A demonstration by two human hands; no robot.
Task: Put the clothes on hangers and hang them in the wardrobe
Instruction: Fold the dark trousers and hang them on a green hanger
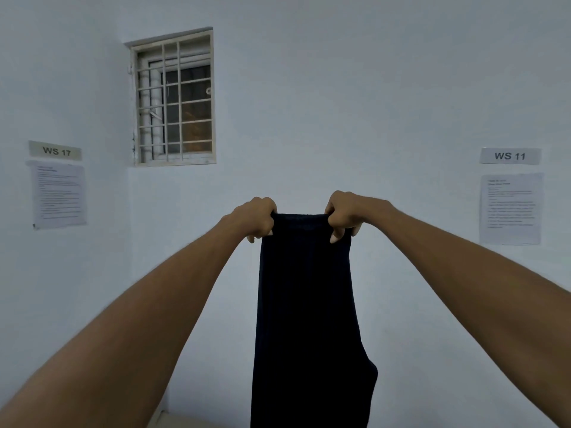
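Pale blue-white walls (340,88) meet in a corner at the left of the view, and a small barred window (174,98) with a cream frame sits just right of that corner. On the left wall hangs a sign reading "WS 17" (56,150) with a printed sheet (58,195) taped just below it. On the facing wall, far to the right, a sign reading "WS 11" (509,156) hangs above a second printed sheet (510,208); the print on both sheets is too small to read.

Both bare arms reach forward and up toward the middle of the view. The left hand (255,219) and the right hand (344,213) are each curled tight on one end of the top edge of a dark navy garment (306,304), which looks like folded trousers. The hands hold that edge stretched flat between them, knuckles toward the camera. From there the cloth hangs straight down in front of the facing wall, widening a little low on its right side, and runs out of view at the bottom edge. A strip of lighter floor (185,420) shows at the bottom, left of the cloth.
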